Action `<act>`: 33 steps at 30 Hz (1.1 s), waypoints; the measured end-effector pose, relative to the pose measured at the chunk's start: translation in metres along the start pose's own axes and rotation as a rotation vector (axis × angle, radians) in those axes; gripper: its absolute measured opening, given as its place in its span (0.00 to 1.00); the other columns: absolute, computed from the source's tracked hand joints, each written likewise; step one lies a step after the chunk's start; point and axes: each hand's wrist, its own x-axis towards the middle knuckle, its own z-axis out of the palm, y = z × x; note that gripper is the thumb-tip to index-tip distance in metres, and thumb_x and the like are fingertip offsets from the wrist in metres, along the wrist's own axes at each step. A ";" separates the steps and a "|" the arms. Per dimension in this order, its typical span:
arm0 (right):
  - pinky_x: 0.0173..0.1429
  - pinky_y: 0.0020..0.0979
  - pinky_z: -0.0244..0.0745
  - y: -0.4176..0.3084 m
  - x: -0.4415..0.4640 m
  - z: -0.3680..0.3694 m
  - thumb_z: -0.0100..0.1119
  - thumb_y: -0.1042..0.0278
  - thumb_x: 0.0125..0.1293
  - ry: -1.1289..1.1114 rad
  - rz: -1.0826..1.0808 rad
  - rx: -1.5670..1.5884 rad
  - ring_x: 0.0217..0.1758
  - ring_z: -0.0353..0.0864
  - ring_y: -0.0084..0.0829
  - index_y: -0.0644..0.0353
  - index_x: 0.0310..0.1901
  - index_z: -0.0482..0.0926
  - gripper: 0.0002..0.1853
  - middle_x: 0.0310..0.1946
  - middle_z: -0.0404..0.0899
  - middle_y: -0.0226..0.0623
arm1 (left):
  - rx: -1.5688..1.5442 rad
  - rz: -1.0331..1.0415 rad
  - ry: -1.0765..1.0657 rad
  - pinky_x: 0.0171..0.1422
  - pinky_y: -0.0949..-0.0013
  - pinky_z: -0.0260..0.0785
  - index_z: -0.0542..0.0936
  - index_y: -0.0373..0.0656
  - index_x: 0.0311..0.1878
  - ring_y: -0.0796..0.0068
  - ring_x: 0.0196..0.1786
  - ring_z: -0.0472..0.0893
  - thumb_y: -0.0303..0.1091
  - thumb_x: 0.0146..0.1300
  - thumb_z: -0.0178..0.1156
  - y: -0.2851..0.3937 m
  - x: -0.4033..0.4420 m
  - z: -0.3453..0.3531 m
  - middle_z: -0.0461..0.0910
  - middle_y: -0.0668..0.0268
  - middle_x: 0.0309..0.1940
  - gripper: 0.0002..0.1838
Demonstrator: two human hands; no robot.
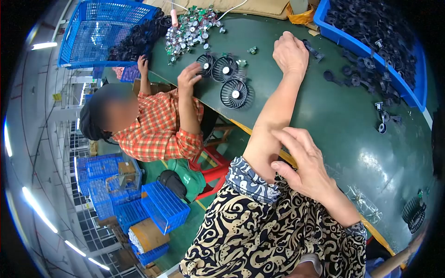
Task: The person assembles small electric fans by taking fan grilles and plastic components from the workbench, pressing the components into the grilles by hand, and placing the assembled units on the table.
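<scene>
Just below and right of centre, the right hand (pixel 307 163), fingers spread, lies at the left forearm (pixel 276 109). At upper centre, the left hand (pixel 291 54) curls, grip impossible to tell, just beside a black part (pixel 315 52) on the green table (pixel 343 120).

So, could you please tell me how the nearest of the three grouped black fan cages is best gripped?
Probably the cage is best taken by its ribbed outer rim, coming from the right: it appears to lie flat, bare tabletop borders that side, and two other cages crowd its far side.
</scene>
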 end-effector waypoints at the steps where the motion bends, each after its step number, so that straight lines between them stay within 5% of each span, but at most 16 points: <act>1: 0.60 0.44 0.79 0.002 0.002 0.001 0.75 0.63 0.65 -0.017 -0.014 0.008 0.60 0.78 0.46 0.57 0.64 0.79 0.27 0.58 0.77 0.41 | 0.010 0.002 -0.002 0.51 0.49 0.77 0.79 0.41 0.40 0.51 0.46 0.83 0.33 0.71 0.59 0.000 0.000 0.001 0.85 0.57 0.38 0.06; 5: 0.56 0.45 0.79 0.006 0.001 0.003 0.76 0.61 0.64 -0.020 -0.045 0.021 0.55 0.78 0.46 0.57 0.61 0.80 0.25 0.52 0.75 0.40 | 0.001 0.014 0.020 0.52 0.49 0.77 0.80 0.42 0.39 0.50 0.46 0.83 0.33 0.70 0.59 0.000 -0.002 0.001 0.86 0.56 0.38 0.06; 17: 0.59 0.45 0.80 0.013 -0.005 0.008 0.80 0.63 0.60 0.044 -0.090 0.040 0.59 0.80 0.47 0.60 0.42 0.77 0.19 0.58 0.77 0.41 | 0.028 0.035 0.040 0.50 0.49 0.78 0.79 0.42 0.39 0.51 0.45 0.83 0.34 0.70 0.60 0.000 -0.004 0.004 0.85 0.57 0.36 0.06; 26: 0.59 0.45 0.80 0.006 -0.005 0.003 0.80 0.61 0.60 0.058 -0.016 0.080 0.60 0.80 0.48 0.60 0.61 0.79 0.29 0.58 0.77 0.42 | 0.014 0.027 0.040 0.50 0.49 0.78 0.79 0.42 0.39 0.51 0.45 0.84 0.33 0.70 0.59 0.004 -0.006 0.002 0.86 0.56 0.37 0.06; 33: 0.55 0.42 0.80 0.008 -0.001 0.001 0.80 0.62 0.59 0.006 -0.076 0.013 0.55 0.80 0.43 0.59 0.57 0.82 0.26 0.52 0.77 0.38 | 0.007 0.035 0.045 0.50 0.49 0.78 0.79 0.42 0.39 0.51 0.46 0.83 0.34 0.70 0.59 0.001 -0.004 0.003 0.85 0.56 0.37 0.06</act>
